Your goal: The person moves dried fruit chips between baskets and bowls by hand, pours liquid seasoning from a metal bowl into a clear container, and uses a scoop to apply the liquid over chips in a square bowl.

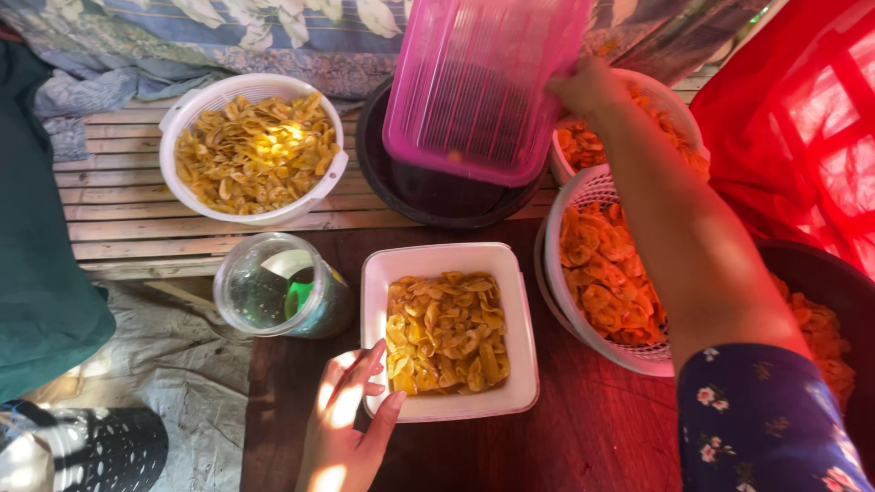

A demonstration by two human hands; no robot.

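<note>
At six o'clock, low in the view, the left hand (344, 426) rests against the near-left corner of the white tray (524, 337). Its grip is loose and mostly open: the fingers (363, 364) are spread and only lightly curled, their tips touching the tray's rim, and nothing is closed inside the hand. The tray sits flat on the dark bench (583, 437) and holds a shallow layer of yellow chips (445, 333).

At one o'clock the right hand (586, 87) has a pink crate (478, 82) by its right edge. The grip is closed round the rim, the fingers hidden behind the plastic, and the crate hangs tilted above a dark round pan (383, 164), clear of the bench.

Under the right forearm, at three o'clock, a white basket (583, 196) is filled with orange chips (606, 282), just beside the tray. At eleven o'clock a white bowl (187, 109) of yellow chips stands on the wooden slats (118, 210), well apart from both hands. At nine o'clock of the tray, near the left hand, stands a clear tub (241, 292) with something green inside it.
</note>
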